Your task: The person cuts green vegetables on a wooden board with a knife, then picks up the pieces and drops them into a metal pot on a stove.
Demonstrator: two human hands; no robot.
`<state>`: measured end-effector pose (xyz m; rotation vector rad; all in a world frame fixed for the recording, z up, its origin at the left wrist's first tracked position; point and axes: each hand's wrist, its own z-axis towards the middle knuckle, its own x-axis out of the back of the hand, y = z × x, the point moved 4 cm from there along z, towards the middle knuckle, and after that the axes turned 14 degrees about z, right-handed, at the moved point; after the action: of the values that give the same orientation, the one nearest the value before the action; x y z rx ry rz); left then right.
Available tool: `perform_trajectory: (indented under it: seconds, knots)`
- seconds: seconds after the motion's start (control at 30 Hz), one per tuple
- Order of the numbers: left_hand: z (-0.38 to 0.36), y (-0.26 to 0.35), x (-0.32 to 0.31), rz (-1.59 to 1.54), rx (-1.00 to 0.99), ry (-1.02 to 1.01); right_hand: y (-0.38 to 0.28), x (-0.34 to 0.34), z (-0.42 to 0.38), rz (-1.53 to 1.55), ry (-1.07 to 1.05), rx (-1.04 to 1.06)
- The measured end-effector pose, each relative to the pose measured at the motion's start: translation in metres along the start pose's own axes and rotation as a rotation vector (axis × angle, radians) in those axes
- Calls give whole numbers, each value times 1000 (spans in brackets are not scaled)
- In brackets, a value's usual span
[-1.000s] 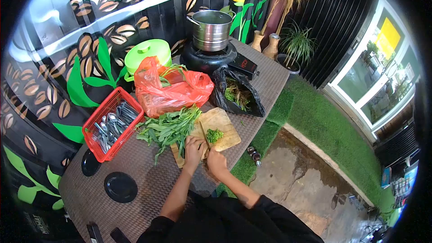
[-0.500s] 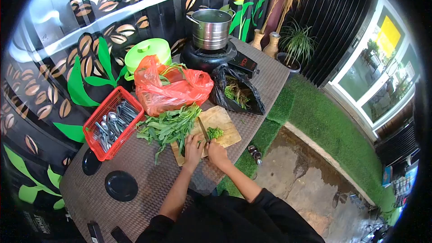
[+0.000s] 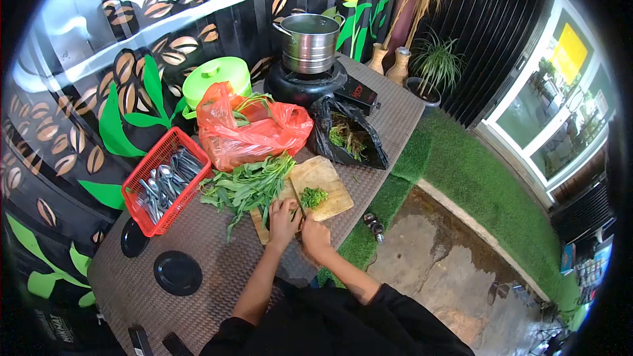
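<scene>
My right hand is wrapped round the handle of a knife, whose blade points away from me over a wooden cutting board. Just left of the blade, my left hand presses with curled fingers on the stems of long leafy greens. Their leaves spread over the board's left side and onto the table. A small heap of chopped greens lies on the board, right of the blade. My fingers hide most of the knife handle and the gripped stems.
Behind the board stand a red plastic bag and a black bag holding greens. A steel pot sits on a black stove. A red cutlery basket, a green lidded pot and black plates are to the left.
My right hand has drawn the knife slightly back toward me. The chopped heap looks a little larger and more spread. My left hand has barely shifted.
</scene>
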<state>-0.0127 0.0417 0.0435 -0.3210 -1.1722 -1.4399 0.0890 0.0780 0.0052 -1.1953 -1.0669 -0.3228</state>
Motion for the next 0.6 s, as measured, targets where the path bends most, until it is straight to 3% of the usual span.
perform_trajectory:
  seconds: [0.17, 0.23, 0.33, 0.6]
  knots:
    - [1, -16, -13, -71, 5, -6, 11, 18, 9, -8, -25, -7]
    - [4, -20, -19, -155, 121, -46, 13, 25, 10, -1, -48, -32]
    - [11, -16, -16, -86, -5, 82, 14, 34, 12, 68, -81, -26]
    - [11, -2, -26, -10, -6, 11, 7, 51, 16, 136, -159, -18]
